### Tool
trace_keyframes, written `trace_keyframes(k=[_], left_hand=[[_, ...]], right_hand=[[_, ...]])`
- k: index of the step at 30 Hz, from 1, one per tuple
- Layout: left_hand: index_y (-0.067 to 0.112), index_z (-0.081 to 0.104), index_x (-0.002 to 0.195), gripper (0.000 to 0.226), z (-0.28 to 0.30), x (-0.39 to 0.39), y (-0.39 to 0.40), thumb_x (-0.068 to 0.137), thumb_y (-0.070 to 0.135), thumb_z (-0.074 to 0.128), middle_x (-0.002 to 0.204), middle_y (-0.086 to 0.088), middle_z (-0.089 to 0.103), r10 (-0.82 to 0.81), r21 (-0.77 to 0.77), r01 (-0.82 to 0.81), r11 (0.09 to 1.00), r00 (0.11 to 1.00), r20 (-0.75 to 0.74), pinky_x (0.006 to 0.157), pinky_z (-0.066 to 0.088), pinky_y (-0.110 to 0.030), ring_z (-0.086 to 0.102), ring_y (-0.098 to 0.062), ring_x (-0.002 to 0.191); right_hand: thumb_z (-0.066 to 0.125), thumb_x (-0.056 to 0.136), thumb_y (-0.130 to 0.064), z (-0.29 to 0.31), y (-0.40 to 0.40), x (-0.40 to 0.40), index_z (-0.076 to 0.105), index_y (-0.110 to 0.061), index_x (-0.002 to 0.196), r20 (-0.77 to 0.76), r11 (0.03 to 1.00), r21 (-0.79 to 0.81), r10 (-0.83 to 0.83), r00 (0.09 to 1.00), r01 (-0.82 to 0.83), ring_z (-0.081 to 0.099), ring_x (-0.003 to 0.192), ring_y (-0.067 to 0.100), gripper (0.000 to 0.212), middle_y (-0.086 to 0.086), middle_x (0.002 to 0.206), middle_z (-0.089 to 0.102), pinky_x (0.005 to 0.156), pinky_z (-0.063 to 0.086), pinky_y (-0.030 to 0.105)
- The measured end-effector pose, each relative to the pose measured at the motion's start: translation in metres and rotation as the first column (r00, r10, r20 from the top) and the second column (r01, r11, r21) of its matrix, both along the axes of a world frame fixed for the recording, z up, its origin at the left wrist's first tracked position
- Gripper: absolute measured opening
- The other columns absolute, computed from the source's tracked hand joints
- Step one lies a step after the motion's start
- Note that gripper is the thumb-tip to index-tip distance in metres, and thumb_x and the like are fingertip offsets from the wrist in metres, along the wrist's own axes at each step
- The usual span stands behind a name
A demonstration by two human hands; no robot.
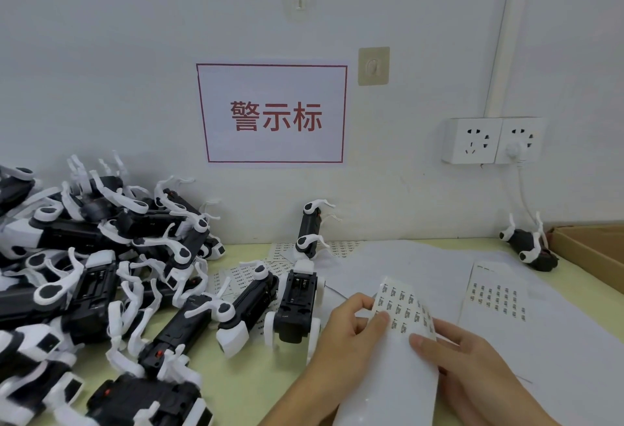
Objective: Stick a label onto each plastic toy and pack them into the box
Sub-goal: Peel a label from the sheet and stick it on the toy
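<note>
A curled white label sheet (403, 311) printed with small black labels is held up in front of me. My left hand (347, 334) pinches its left edge between thumb and fingers. My right hand (472, 358) holds its right side, thumb pressed on the sheet. A black-and-white plastic toy dog (297, 304) lies on its back just left of my hands. Another toy (250, 304) lies beside it. A large heap of the same toys (94, 250) covers the left of the table. The cardboard box (594, 250) stands at the far right.
More label sheets (496, 297) and white paper lie on the yellow-green table (256, 385). One toy (309, 233) leans against the wall. Another toy (530, 246) lies beside the box. A wall socket (493, 140) with a plugged cable and a red-framed sign (273, 115) hang behind.
</note>
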State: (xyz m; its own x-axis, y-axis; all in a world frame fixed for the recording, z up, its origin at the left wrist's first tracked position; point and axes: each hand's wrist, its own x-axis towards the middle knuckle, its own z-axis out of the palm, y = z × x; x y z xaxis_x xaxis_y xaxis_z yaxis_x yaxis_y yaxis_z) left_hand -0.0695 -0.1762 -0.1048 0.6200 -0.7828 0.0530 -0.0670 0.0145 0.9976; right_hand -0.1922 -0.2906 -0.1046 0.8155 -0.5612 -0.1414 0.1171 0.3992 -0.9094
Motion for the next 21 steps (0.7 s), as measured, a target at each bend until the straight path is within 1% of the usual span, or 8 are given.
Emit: trace_keyframes(k=[3,5,9,11,14,16,18,21], left_hand=[[0.018,0.064,0.098,0.010,0.000,-0.001,-0.001,0.101,0.022,0.055,0.074,-0.003,0.075,0.013,-0.016,-0.013,1.000,1.000,-0.017,0.057,0.049,-0.025,0.065,-0.016,0.062],[0.017,0.065,0.099,0.012,0.000,-0.001,-0.003,0.102,0.022,0.054,0.075,-0.002,0.075,0.030,-0.022,-0.030,0.999,1.000,0.001,0.057,0.049,-0.025,0.065,-0.015,0.062],[0.020,0.065,0.100,0.009,0.001,-0.006,-0.007,0.101,0.023,0.057,0.092,0.004,0.077,0.086,-0.024,-0.085,0.996,0.996,0.040,0.063,0.052,-0.018,0.071,-0.006,0.076],[0.028,0.056,0.103,0.007,0.000,-0.010,-0.010,0.098,0.026,0.060,0.100,0.007,0.072,0.158,-0.018,-0.157,0.987,0.976,0.147,0.062,0.048,-0.013,0.067,-0.002,0.076],[0.042,0.041,0.103,0.025,-0.007,-0.011,-0.010,0.094,0.032,0.062,0.113,0.024,0.045,0.251,-0.025,-0.274,0.961,0.833,0.494,0.071,0.041,-0.006,0.052,0.008,0.091],[0.044,0.046,0.104,0.018,-0.010,-0.013,-0.010,0.096,0.033,0.058,0.117,0.029,0.031,0.228,-0.062,-0.257,0.964,0.688,0.690,0.082,0.035,-0.002,0.039,0.013,0.109],[0.033,0.059,0.106,0.011,-0.014,-0.014,-0.011,0.097,0.032,0.053,0.118,0.026,0.038,0.191,-0.092,-0.192,0.977,0.599,0.778,0.092,0.034,-0.008,0.039,0.007,0.112],[0.021,0.066,0.106,0.024,-0.020,-0.015,-0.013,0.098,0.031,0.046,0.112,0.012,0.058,0.147,-0.104,-0.112,0.988,0.515,0.845,0.095,0.030,-0.016,0.045,-0.001,0.108]], right_hand=[[0.069,0.068,-0.004,0.000,0.001,0.001,0.071,0.009,0.105,-0.024,1.000,0.017,0.003,1.000,-0.003,0.072,0.090,0.041,0.040,0.028,0.103,0.072,0.073,0.056,0.041],[0.068,0.069,-0.006,0.000,0.004,0.002,0.076,0.007,0.091,-0.033,1.000,0.018,0.014,0.999,-0.014,0.073,0.087,0.040,0.027,0.029,0.100,0.072,0.068,0.059,0.040],[0.068,0.069,-0.009,-0.001,0.004,0.001,0.079,-0.001,0.085,-0.062,0.999,-0.038,-0.029,0.998,0.027,0.074,0.085,0.038,0.021,0.025,0.098,0.073,0.072,0.055,0.039],[0.069,0.070,-0.011,0.000,0.002,-0.001,0.080,-0.005,0.085,-0.091,0.994,-0.091,-0.064,0.994,0.056,0.074,0.086,0.037,0.019,0.023,0.097,0.074,0.072,0.056,0.038],[0.073,0.078,-0.010,0.001,0.001,-0.004,0.081,-0.009,0.084,-0.153,0.974,-0.190,-0.150,0.977,0.120,0.075,0.084,0.034,0.010,0.020,0.094,0.076,0.082,0.054,0.042],[0.072,0.084,-0.010,0.002,0.002,-0.004,0.081,-0.015,0.084,-0.199,0.958,-0.254,-0.183,0.963,0.130,0.075,0.084,0.034,0.010,0.017,0.091,0.076,0.091,0.053,0.049],[0.073,0.085,-0.011,0.003,0.003,-0.004,0.081,-0.018,0.084,-0.230,0.941,-0.310,-0.215,0.949,0.138,0.074,0.085,0.033,0.011,0.014,0.087,0.077,0.095,0.052,0.052],[0.075,0.084,-0.011,0.004,0.004,-0.004,0.081,-0.015,0.081,-0.268,0.915,-0.374,-0.264,0.926,0.153,0.074,0.083,0.029,0.008,0.010,0.082,0.077,0.095,0.052,0.050]])
